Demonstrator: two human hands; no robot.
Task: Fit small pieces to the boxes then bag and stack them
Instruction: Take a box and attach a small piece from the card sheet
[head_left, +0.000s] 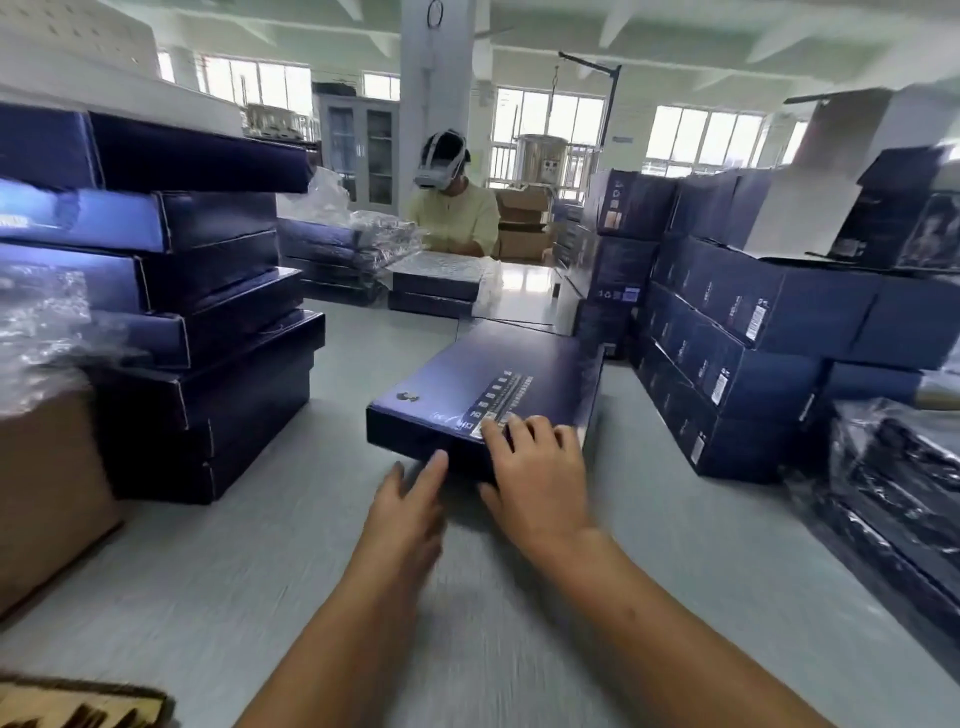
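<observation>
Right hand (535, 467) lies on the near right corner of the flat blue box (483, 384); fingers spread over the printed lid, thumb down at the near wall; a loose wide rest, not a clamp. Left hand (410, 499) is stretched out at the box's near wall, fingers straight, holding nothing; it is blurred, so I cannot tell if the tips touch.

The box sits mid-table (260, 571), long side running away, lid shut, not bagged.

Handling, as a guess: stiff card, broad and shallow, glossy lid probably slick under flat palms; weight unknown, looks manageable. Best hold is likely one hand on each long side wall, thumbs on top; corners likely dent if knocked.

Left is a leaning stack of blue boxes (208, 338) with a brown carton (47, 493) nearer. Right are packed rows of blue cartons (753, 353), with plastic-wrapped boxes (893, 493) nearer. Far across, a seated person (457, 208) works beside bagged boxes (436, 280).
</observation>
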